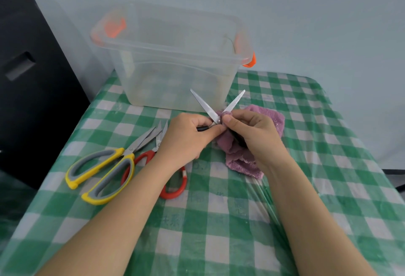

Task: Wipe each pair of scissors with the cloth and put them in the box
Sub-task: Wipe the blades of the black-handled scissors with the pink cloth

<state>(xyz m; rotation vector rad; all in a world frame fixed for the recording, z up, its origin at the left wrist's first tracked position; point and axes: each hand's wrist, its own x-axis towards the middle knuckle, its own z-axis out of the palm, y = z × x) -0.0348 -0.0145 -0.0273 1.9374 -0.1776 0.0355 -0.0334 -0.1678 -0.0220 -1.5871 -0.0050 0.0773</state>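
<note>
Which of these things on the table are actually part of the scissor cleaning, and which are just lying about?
Part of the job:
- black-handled scissors, open, held in both hands
- purple cloth
- yellow scissors
- red scissors
- clear box

Just there:
- checked tablecloth
- black object at the left

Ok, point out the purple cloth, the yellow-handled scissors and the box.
purple cloth point(243, 161): head view, lower fold.
yellow-handled scissors point(103, 172): head view, handle loops.
box point(175, 74): head view, front wall.

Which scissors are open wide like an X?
The black-handled scissors held in both hands; the yellow scissors and red scissors lie nearly closed on the table.
</note>
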